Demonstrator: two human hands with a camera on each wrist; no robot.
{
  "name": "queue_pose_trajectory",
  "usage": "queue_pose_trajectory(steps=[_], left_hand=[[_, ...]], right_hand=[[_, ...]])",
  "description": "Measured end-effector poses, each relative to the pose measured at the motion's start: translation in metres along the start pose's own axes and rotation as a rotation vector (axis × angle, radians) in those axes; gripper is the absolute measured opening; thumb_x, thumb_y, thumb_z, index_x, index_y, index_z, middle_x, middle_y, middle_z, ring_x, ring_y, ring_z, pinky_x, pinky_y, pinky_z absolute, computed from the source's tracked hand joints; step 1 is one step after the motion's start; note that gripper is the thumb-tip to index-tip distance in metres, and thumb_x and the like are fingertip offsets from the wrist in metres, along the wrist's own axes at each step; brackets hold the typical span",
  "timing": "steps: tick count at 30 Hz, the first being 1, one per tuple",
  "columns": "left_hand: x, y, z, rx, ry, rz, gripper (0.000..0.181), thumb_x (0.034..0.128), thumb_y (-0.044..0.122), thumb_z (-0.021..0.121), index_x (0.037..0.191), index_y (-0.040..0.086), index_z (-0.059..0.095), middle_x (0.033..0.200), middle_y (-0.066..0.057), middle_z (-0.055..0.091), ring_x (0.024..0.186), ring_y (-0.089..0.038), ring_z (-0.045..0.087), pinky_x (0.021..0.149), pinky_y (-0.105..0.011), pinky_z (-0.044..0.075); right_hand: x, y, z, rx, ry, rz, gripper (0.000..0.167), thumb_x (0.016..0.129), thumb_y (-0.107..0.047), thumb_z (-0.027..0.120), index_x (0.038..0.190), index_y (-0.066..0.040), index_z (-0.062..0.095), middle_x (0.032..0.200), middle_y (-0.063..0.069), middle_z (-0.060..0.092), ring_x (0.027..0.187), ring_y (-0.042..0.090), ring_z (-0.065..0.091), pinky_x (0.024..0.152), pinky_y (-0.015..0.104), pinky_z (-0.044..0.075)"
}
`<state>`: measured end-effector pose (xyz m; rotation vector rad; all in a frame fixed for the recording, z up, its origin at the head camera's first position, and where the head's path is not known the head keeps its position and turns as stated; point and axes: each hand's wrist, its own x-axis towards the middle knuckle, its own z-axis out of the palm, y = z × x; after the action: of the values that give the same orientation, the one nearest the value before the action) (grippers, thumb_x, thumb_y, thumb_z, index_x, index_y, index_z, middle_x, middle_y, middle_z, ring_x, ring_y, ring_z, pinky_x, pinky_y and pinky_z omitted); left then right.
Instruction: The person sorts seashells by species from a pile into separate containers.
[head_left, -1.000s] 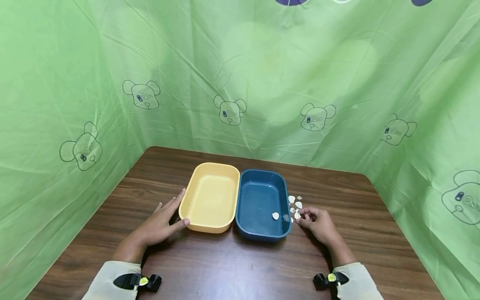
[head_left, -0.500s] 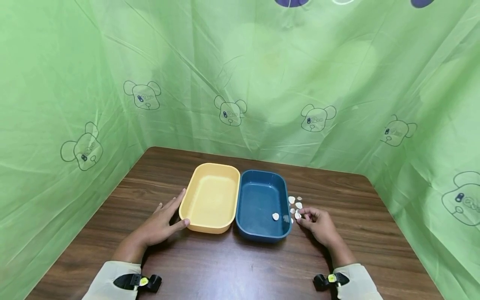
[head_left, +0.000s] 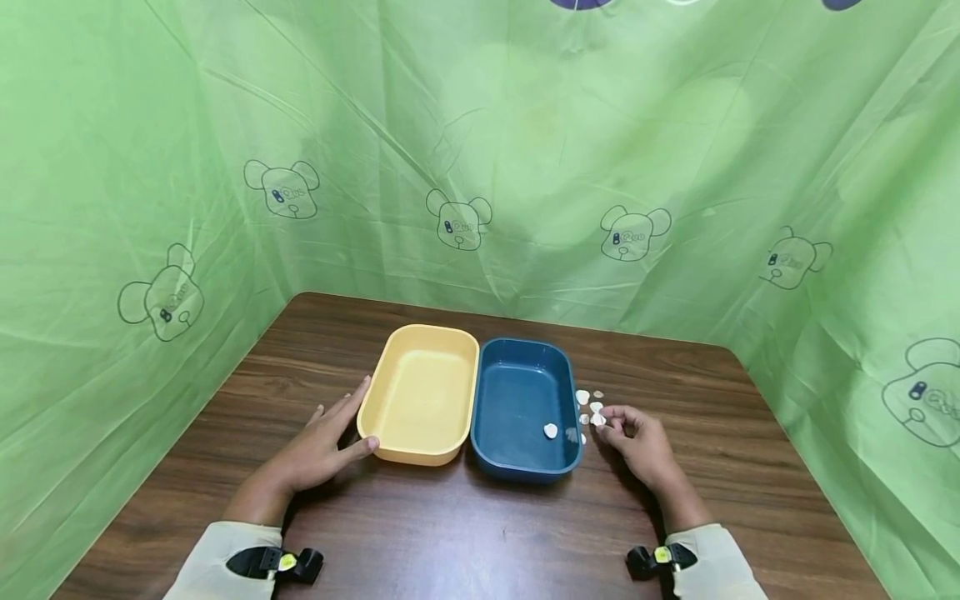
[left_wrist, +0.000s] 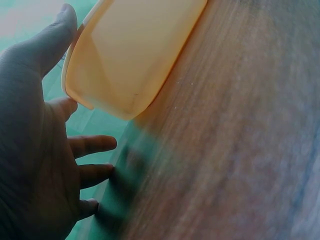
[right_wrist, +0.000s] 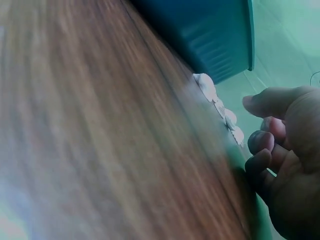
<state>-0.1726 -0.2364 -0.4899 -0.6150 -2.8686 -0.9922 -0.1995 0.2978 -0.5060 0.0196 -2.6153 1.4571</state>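
Note:
In the head view my left hand (head_left: 318, 446) rests against the left side of a yellow tray (head_left: 382, 454), thumb and fingers spread along its near corner. The left wrist view shows that tray (left_wrist: 125, 60) beside the outstretched thumb. A blue tray (head_left: 517, 471) stands right of the yellow one, with one small white shell (head_left: 551, 431) inside. Just right of the blue tray, several white shells (head_left: 582, 397) lie on the table. My right hand (head_left: 643, 443) is among them, thumb and index finger pinching one shell (head_left: 598, 420). The right wrist view shows its other fingers curled.
A brown wood-grain table (head_left: 480, 533) carries both trays, which stand side by side. Green curtains (head_left: 547, 267) with bear-face drawings surround it at the back and sides. Black straps with small cameras (head_left: 303, 567) sit on both wrists.
My right hand has shifted slightly away from me, and the shell at its fingertips has moved with it towards the other shells. The left hand and both trays stay put.

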Motion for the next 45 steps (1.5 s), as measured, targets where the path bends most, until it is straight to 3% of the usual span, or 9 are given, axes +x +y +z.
queue_pose_trajectory(steps=[8,16,20,24,27,41,45], left_hand=[[0.0,0.001,-0.002,0.007,-0.002,-0.008,0.095,0.1045,0.047,0.069,0.176,0.011,0.018,0.178,-0.022,0.032,0.161,-0.054,0.036,0.119,-0.091,0.017],[0.0,0.001,-0.001,0.013,-0.004,-0.011,0.096,0.1046,0.048,0.068,0.177,0.015,0.015,0.179,-0.021,0.032,0.161,-0.053,0.036,0.119,-0.091,0.018],[0.0,0.0,-0.002,0.01,-0.004,-0.012,0.096,0.1043,0.048,0.069,0.176,0.011,0.018,0.178,-0.021,0.032,0.161,-0.053,0.036,0.119,-0.09,0.018],[0.001,0.0,-0.001,0.012,-0.001,-0.014,0.096,0.104,0.048,0.069,0.176,0.009,0.019,0.178,-0.021,0.033,0.16,-0.053,0.037,0.119,-0.09,0.018],[0.0,0.0,0.0,0.011,-0.001,-0.012,0.096,0.1041,0.048,0.069,0.176,0.01,0.019,0.178,-0.02,0.033,0.16,-0.053,0.037,0.119,-0.09,0.018],[0.0,0.001,-0.001,0.007,0.002,-0.006,0.096,0.1039,0.047,0.069,0.176,0.008,0.019,0.177,-0.023,0.033,0.16,-0.054,0.037,0.119,-0.091,0.018],[0.0,0.001,-0.001,0.011,0.003,-0.002,0.096,0.1037,0.047,0.07,0.175,0.006,0.019,0.177,-0.023,0.034,0.16,-0.054,0.037,0.118,-0.091,0.019]], right_hand=[[-0.002,-0.008,0.008,0.131,0.083,-0.031,0.024,0.097,0.007,0.074,0.121,0.009,0.074,0.077,-0.004,0.054,0.061,0.001,0.051,0.049,0.018,0.045],[-0.006,-0.019,0.014,0.151,0.21,-0.094,0.021,0.097,0.006,0.077,0.118,0.006,0.077,0.082,-0.002,0.056,0.073,0.0,0.053,0.064,0.012,0.044],[-0.009,-0.026,0.019,0.134,0.206,-0.172,0.023,0.095,0.004,0.08,0.118,0.004,0.078,0.094,0.004,0.064,0.081,0.002,0.058,0.069,0.013,0.049],[-0.009,-0.029,0.021,0.147,0.208,-0.243,0.027,0.093,0.005,0.083,0.12,0.006,0.078,0.117,0.013,0.065,0.102,0.004,0.06,0.079,0.012,0.052],[-0.009,-0.031,0.022,0.176,0.216,-0.227,0.027,0.093,0.005,0.082,0.119,0.005,0.078,0.123,0.012,0.063,0.112,0.003,0.057,0.084,0.011,0.052],[-0.017,-0.047,0.034,0.231,0.131,-0.175,0.021,0.095,0.004,0.079,0.116,0.002,0.079,0.133,0.016,0.061,0.114,0.008,0.058,0.084,0.019,0.051],[-0.022,-0.054,0.038,0.246,0.098,-0.169,0.02,0.096,0.004,0.078,0.116,0.004,0.078,0.135,0.015,0.06,0.116,0.006,0.056,0.087,0.016,0.052]])
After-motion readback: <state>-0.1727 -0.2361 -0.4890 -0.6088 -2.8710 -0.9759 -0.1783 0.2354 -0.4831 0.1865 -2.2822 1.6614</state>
